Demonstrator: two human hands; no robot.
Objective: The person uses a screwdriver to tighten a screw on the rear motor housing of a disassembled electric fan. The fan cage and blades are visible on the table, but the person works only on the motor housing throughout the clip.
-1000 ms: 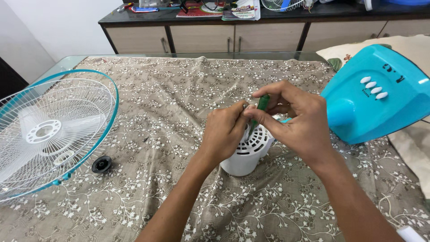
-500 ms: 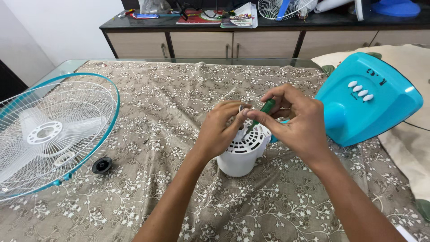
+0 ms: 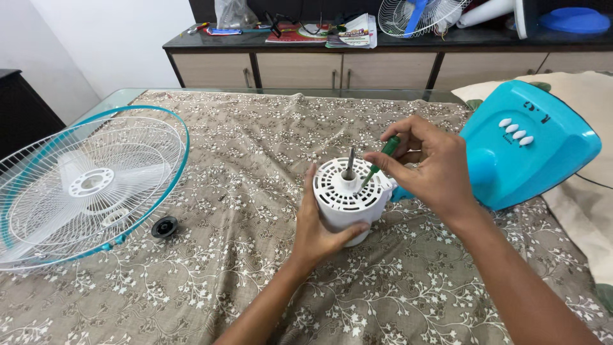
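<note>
Lying flat at the far left on the table: a round wire fan guard (image 3: 83, 185) with a teal rim and white blades under the thin wires. Just beside its near edge, a small black round cap (image 3: 165, 226), apart from the guard. At the right, a teal fan base (image 3: 530, 150) of smooth plastic, wedge-shaped, with a row of white oval buttons on top. Under everything, a beige cloth (image 3: 242, 147) printed with small white flowers and brown vines, slightly wrinkled. Far behind, a dark cabinet (image 3: 300, 67) with pale doors and with papers and another fan on top. Nothing between the hands and the camera.

In the middle of the cloth, a white motor housing (image 3: 348, 201): plastic, cup-shaped, with a slotted round top and a metal shaft upright from its centre. Touching the teal base on its right side.

Left hand (image 3: 319, 233) wrapped around the near side of the housing, thumb pressed on the front wall, fingers hidden behind. Right hand (image 3: 428, 169) above and to the right, fingertips pinched on the green handle of a screwdriver (image 3: 377, 165), tilted, tip down on the slotted top just right of the shaft.
</note>
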